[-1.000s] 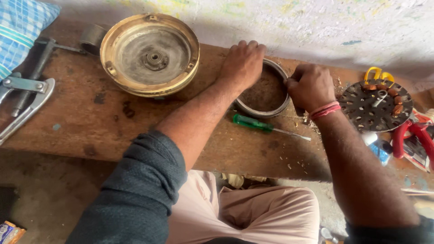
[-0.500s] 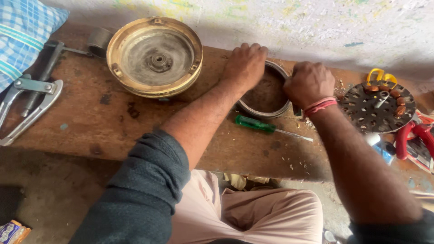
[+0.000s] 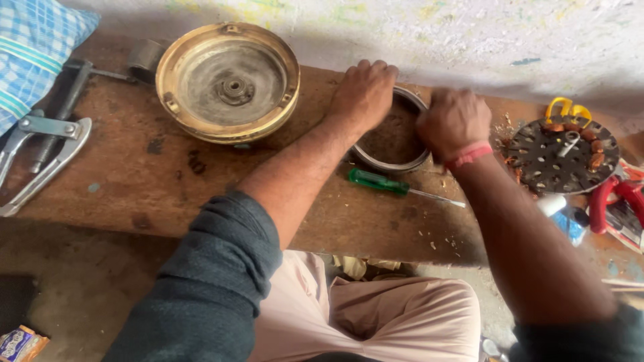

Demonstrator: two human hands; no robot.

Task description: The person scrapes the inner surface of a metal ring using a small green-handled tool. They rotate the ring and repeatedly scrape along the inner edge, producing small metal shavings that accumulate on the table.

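A round metal ring-shaped part (image 3: 394, 144) with a dark inside lies on the wooden bench (image 3: 168, 181). My left hand (image 3: 364, 94) rests over its left rim and grips it. My right hand (image 3: 454, 123), with a red thread at the wrist, is closed in a fist on the ring's right rim; what it holds is hidden. A green-handled screwdriver (image 3: 386, 183) lies on the bench just in front of the ring, untouched.
A large brass-coloured round cover (image 3: 228, 82) sits at the back left. A metal puller tool (image 3: 43, 157) and blue checked cloth (image 3: 30, 47) lie far left. A dark perforated disc (image 3: 562, 154) and red-handled pliers (image 3: 614, 201) are at right.
Both hands stay on the ring. My right hand has shifted slightly along the right rim. The view has moved a little.
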